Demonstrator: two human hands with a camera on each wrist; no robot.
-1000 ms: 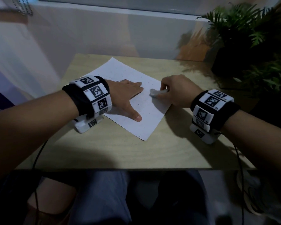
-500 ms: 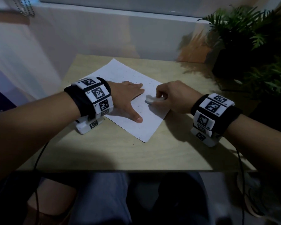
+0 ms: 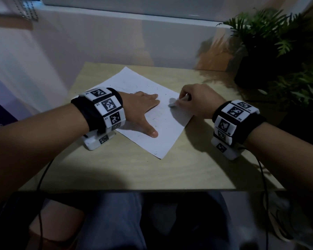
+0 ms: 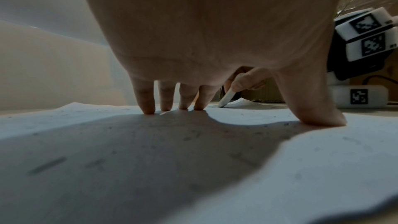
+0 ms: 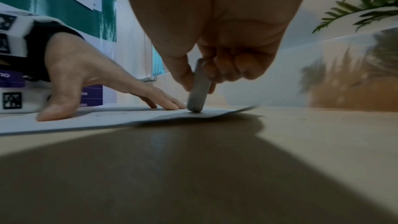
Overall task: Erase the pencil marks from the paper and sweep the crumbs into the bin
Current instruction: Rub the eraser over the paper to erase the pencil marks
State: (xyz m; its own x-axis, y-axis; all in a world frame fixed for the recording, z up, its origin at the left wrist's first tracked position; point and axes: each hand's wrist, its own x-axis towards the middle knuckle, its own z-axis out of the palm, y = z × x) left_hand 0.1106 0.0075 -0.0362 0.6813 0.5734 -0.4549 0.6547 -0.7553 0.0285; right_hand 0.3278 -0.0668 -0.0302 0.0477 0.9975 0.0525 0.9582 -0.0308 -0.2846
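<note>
A white sheet of paper [image 3: 163, 127] lies at an angle on the wooden table [image 3: 152, 170], speckled with small dark crumbs and faint marks. My left hand [image 3: 143, 109] lies flat on the paper [image 4: 129, 159] with straight fingers and the thumb spread, holding it down. My right hand [image 3: 195, 100] pinches a white eraser [image 3: 173, 103] between thumb and curled fingers. The eraser [image 5: 198, 89] stands tilted, its lower end pressed on the paper [image 5: 96, 118] near the right edge. From the left wrist the eraser [image 4: 226, 99] shows beyond my fingertips. No bin is in view.
Potted green plants [image 3: 278, 49] stand at the table's back right corner. A pale wall [image 3: 107, 38] runs just behind the table. Black cables [image 3: 264, 186] hang from both wrist devices over the front edge.
My right hand has rubbed the eraser back and forth on the paper's right part, first inward toward my left hand, then back out. The left hand stays put.
</note>
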